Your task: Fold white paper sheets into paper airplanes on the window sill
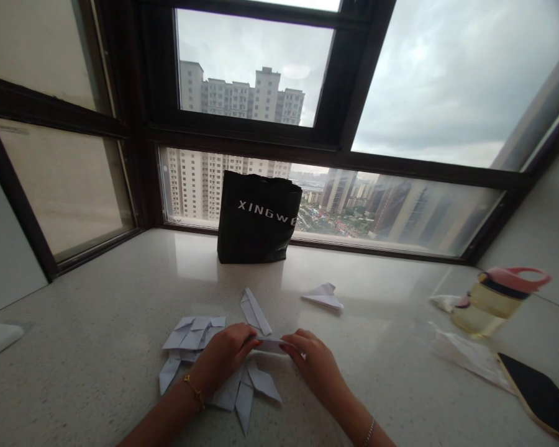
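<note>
A narrow folded strip of white paper (270, 344) stretches between my two hands, just above the countertop. My left hand (228, 354) pinches its left end, and my right hand (310, 354) pinches the right end. Under and around my left hand lie several folded white paper pieces (193, 332), some partly hidden by the hand and wrist. Pointed paper pieces (245, 397) stick out below the left hand. Just beyond my hands rests a long folded paper piece (256, 311). Farther back to the right is a paper plane-like fold (325, 296).
A black bag (258, 230) with white lettering stands at the back by the window. On the right are a yellowish bottle with a pink lid (491, 304), a clear plastic wrapper (470, 360) and a dark phone (540, 391). A white object (0, 340) lies at the left edge.
</note>
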`<state>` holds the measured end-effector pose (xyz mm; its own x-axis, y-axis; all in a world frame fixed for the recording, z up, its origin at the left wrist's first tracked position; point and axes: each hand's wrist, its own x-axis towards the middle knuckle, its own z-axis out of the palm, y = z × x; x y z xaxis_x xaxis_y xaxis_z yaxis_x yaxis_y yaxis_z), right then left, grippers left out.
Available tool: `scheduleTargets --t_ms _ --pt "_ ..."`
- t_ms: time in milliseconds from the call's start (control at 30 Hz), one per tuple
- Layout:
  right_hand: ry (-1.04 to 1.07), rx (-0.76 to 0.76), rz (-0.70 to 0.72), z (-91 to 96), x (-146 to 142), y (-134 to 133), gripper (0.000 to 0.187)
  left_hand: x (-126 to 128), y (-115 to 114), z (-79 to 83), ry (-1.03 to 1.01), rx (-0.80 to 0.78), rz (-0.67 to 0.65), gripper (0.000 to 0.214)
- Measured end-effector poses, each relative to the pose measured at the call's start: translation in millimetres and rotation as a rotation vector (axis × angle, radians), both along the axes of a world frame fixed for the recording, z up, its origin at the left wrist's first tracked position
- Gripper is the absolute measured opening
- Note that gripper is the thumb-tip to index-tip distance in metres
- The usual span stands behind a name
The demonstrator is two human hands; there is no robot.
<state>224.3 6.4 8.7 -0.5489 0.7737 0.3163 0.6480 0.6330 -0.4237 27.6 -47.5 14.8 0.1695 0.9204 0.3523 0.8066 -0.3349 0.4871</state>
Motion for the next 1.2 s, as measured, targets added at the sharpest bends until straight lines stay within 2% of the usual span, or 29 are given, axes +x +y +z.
scheduleTargets --t_ms 100,267,533,633,800,867,1000,1200 --pt "0.029 0.037 0.002 2.2 2.7 1.7 0.023 1.8 -0.9 2.7 -0.016 0.053 -0.009 0.016" --pt "0.011 0.004 0.032 -2.9 2.4 2.4 0.023 2.9 -2.3 3.2 0.003 -0.012 -0.005 0.016" --pt "0.056 0.000 0.058 -7.8 0.8 2.0 0.020 1.3 -2.8 4.1 0.051 0.016 -0.028 0.019" --pt "0.064 0.010 0.037 -9.1 0.0 0.8 0.019 -0.6 -2.1 3.9 0.082 0.076 0.017 0.019" --pt "0.188 0.050 -0.111 -4.5 3.0 2.7 0.020 -6.2 2.0 -1.7 0.007 0.234 0.175 0.031" --pt "0.235 0.051 -0.161 -3.1 4.3 4.0 0.024 -7.0 3.8 -6.6 0.031 0.213 0.178 0.034" --pt "0.243 0.054 -0.198 -3.7 3.7 4.9 0.028 -2.2 5.3 -14.9 0.179 0.093 0.074 0.040" --pt "0.297 -0.012 -0.155 -6.2 -0.8 3.5 0.031 12.7 -2.4 -10.0 0.278 -0.020 -0.009 0.047"
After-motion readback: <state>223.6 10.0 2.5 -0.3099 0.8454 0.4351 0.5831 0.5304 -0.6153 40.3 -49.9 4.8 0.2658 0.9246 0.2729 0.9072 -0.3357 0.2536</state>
